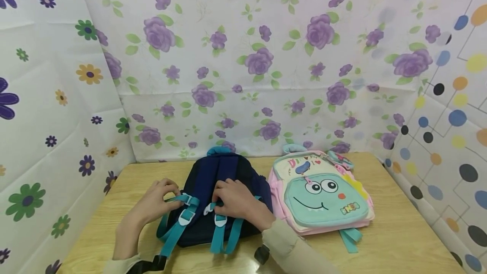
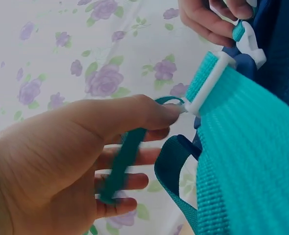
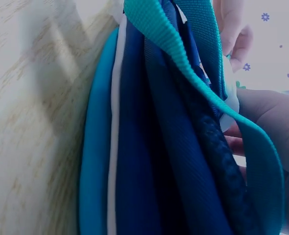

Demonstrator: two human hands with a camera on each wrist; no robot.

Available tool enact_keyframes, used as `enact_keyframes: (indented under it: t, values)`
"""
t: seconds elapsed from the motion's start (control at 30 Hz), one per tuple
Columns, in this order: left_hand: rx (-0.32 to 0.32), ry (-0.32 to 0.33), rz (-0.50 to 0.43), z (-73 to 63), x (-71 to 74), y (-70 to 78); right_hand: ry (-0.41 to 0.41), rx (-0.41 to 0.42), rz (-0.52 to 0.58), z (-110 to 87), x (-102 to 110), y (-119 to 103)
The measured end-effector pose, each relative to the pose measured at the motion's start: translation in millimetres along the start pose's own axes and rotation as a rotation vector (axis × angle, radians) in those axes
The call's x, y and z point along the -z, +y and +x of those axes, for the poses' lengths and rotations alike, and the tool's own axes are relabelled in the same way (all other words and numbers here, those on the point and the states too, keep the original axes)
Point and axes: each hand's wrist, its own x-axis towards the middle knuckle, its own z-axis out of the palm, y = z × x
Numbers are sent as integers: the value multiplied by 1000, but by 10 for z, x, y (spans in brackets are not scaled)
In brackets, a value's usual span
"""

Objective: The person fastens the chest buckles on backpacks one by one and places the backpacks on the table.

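Note:
A navy backpack [image 1: 247, 174] lies on the table with its shoulder straps facing up. My left hand [image 1: 154, 202] pinches a teal strap beside a white buckle piece [image 1: 186, 198]; in the left wrist view, its loose green-teal end [image 2: 122, 166] hangs across the fingers. The right hand [image 1: 236, 200] grips teal webbing with a white buckle clip [image 1: 208, 209] sticking out toward the left. That clip [image 2: 252, 46] is apart from the left-hand piece. In the right wrist view, the bag's side and a teal strap [image 3: 261, 161] cover part of the right hand [image 3: 276, 117].
A pink and teal cartoon backpack [image 1: 327, 202] lies just right of the navy one, with a small pouch [image 1: 340, 160] at its top. Both stand on a wooden table [image 1: 399, 231]. Floral cloth [image 1: 243, 96] hangs behind; patterned sheets flank both sides.

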Motion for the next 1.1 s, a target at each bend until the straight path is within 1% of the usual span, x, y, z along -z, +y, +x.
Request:
enact_keyframes:
  t: [0.1, 0.17, 0.2, 0.27, 0.37, 0.43, 0.57, 0.67, 0.73, 0.87, 0.97, 1.03, 1.1]
  values:
    - [-48, 24, -23, 2, -14, 3, 14, -1, -7, -32, 40, 20]
    - [-67, 21, -58, 11, -29, -2, 22, -4, -7, -51, 66, 36]
    - [-64, 14, -85, 16, -36, -1, 27, -6, -5, -61, 82, 43]
    - [-41, -10, -152, 25, -49, 3, 38, -10, 4, -81, 113, 60]
    - [15, -48, -256, 32, -57, 24, 60, -13, 34, -102, 149, 94]
    - [41, -62, -296, 35, -58, 47, 80, -10, 60, -116, 174, 121]
    - [23, -72, -305, 54, -65, 100, 122, 4, 123, -147, 228, 188]
    - [-2, -78, -309, 81, -90, 130, 146, -3, 182, -173, 267, 249]
    - [-10, -85, -341, 105, -115, 145, 154, -18, 222, -193, 290, 288]
    - [-58, -114, -418, 154, -162, 167, 158, -57, 280, -235, 316, 351]
    - [-71, -117, -435, 177, -186, 189, 168, -62, 302, -245, 318, 385]
    - [-58, -107, -427, 187, -199, 204, 171, -60, 310, -243, 319, 399]
    - [-63, -104, -430, 194, -217, 215, 169, -60, 322, -240, 321, 414]
